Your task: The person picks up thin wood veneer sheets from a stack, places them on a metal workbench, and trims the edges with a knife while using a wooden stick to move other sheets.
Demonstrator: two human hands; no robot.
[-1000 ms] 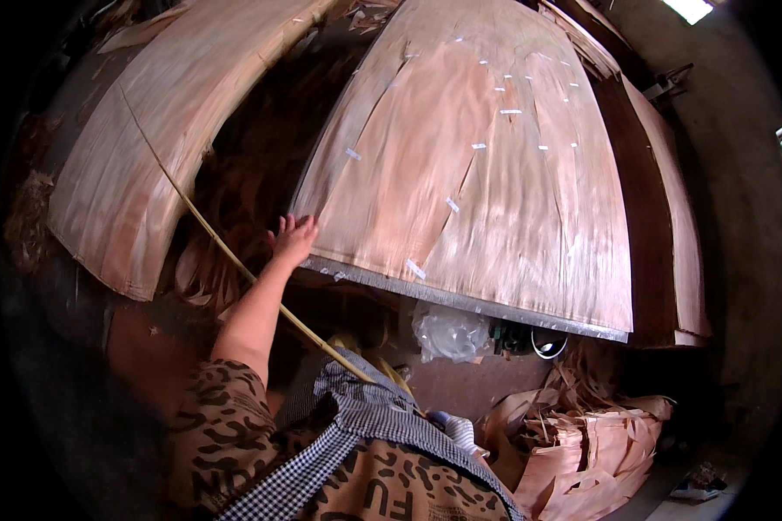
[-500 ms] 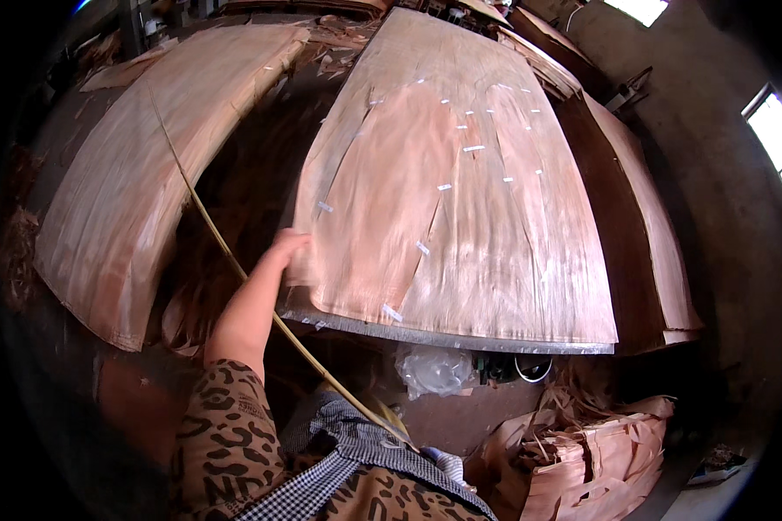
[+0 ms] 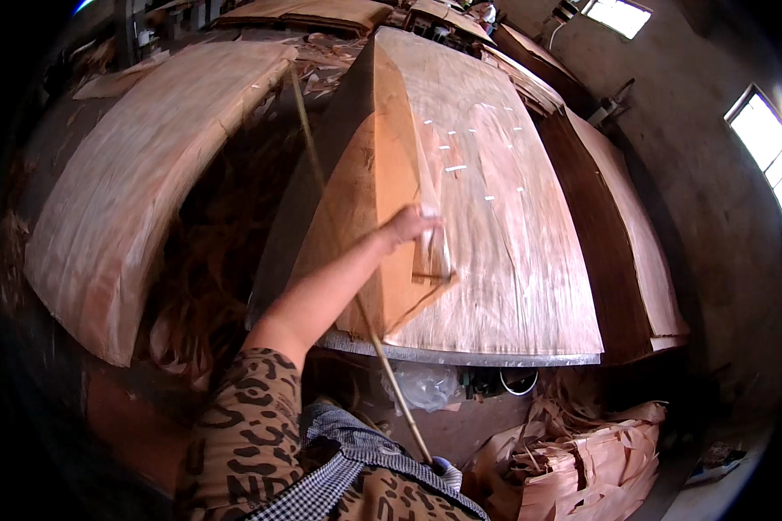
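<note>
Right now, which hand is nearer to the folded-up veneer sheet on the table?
Left. The left hand grips the lifted veneer sheet at its raised edge, folding it over the stack. The right hand is out of view, so its place cannot be told.

The person wears a short-sleeved top in a leopard print, tan with dark brown and black blotches; its sleeve ends just above the elbow, at about seven o'clock in the view. The forearm and left hand [image 3: 413,227] beyond it are bare, with no glove or watch. Over the chest, near six o'clock, lies a black-and-white checked cloth with a stitched hem.
</note>
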